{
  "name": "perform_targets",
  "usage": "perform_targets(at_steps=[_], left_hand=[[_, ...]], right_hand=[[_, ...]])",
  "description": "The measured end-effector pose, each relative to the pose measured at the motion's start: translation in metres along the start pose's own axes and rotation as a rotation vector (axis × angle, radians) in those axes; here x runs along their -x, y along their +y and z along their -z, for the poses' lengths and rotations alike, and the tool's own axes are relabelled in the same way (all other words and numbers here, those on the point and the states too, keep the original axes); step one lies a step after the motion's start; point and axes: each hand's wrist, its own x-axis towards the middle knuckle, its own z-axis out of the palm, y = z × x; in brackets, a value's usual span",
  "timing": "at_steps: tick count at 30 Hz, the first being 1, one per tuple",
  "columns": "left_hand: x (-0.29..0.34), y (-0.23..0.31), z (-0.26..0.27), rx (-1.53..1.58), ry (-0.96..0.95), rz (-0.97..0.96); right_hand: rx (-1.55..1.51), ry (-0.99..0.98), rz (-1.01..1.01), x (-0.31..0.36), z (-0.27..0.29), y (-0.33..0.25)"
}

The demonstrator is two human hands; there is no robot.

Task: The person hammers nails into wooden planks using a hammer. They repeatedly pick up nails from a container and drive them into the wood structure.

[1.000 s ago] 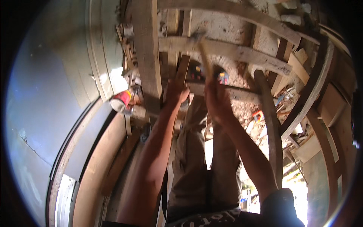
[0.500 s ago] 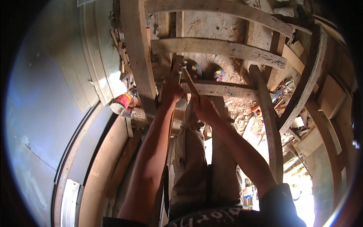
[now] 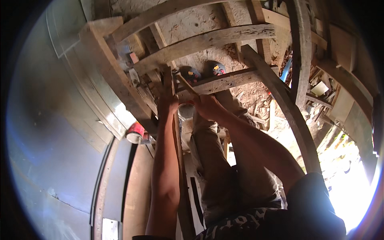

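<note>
A: ok from where I'm standing, the right hand (image 3: 209, 107) is closed all the way round the handle of a hammer (image 3: 186, 84), no gap that I can see. How do you reckon it handles?

B: Looks head-heavy to me, stiff wooden handle, nothing fragile about it. I'd hold it low on the handle, pretty much like that. Might get slippery with sweaty palms tho

A: And the left hand (image 3: 169, 103)?

B: Seems wrapped round a dark wooden strip (image 3: 168, 80), back of the hand towards us so I can't make out most of the fingers. The strip looks rigid and fairly light, rough too, so decent grip but maybe splinters. Best held well below the hammer's head, which is right beside its upper part. Touching? can't tell

A: Arms?

B: Left one reaches nearly straight ahead, right one slants in from the side with the forearm across above the trousers (image 3: 216, 160)

A: Further out there's a round container (image 3: 186, 112) just right of the left hand, then a crossbeam (image 3: 230, 81) ahead of the right hand, shoes (image 3: 218, 69) past that, and a red can (image 3: 135, 133) off to the left
</note>
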Motion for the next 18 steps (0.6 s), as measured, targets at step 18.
perform_targets(at_steps=[18], left_hand=[[0.001,0.020,0.030,-0.054,-0.101,0.115]], right_hand=[[-0.299,0.372,-0.173,0.070,0.021,0.068]])
